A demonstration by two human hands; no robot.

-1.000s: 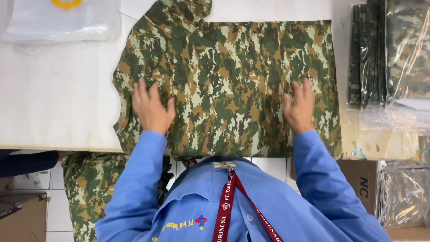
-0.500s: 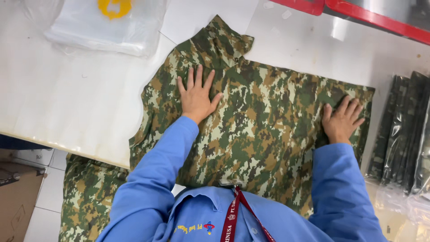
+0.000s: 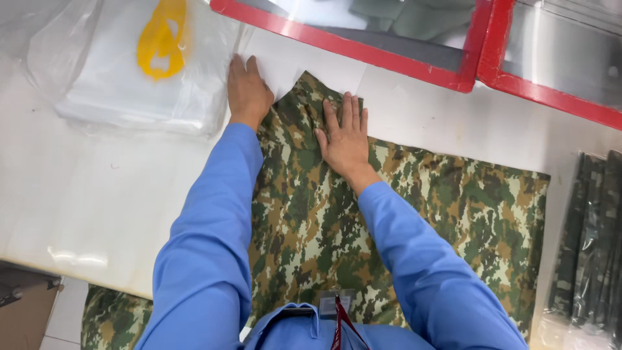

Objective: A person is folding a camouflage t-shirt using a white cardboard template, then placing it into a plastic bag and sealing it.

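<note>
A camouflage garment [image 3: 389,227] lies spread flat on the white table [image 3: 84,194], with its narrow collar end pointing toward eleven o'clock and its lower part hanging over the near table edge at seven o'clock. The left hand [image 3: 248,91] rests palm down, fingers close together, at the top left edge of the collar end, partly on the bare table just beside the cloth. The right hand [image 3: 345,138] lies flat on the fabric just below the collar, at about four o'clock from the left hand, its fingers extended and only slightly parted; neither hand pinches anything. At ten o'clock from the left hand sits a stack of clear plastic bags [image 3: 136,84] with a yellow handle cutout, close to the hand but not under it. A red-framed panel [image 3: 414,61] runs across at twelve to two o'clock, and packed camouflage bundles [image 3: 593,253] lie at three o'clock, well apart from both hands. The work in hand looks like smoothing the collar area flat. To do it well, it seems wise to keep the right palm pressing the cloth as an anchor while the left hand draws the edge outward, sweeping creases toward the collar tip, and to keep the hanging part from dragging the piece off the table.
</note>
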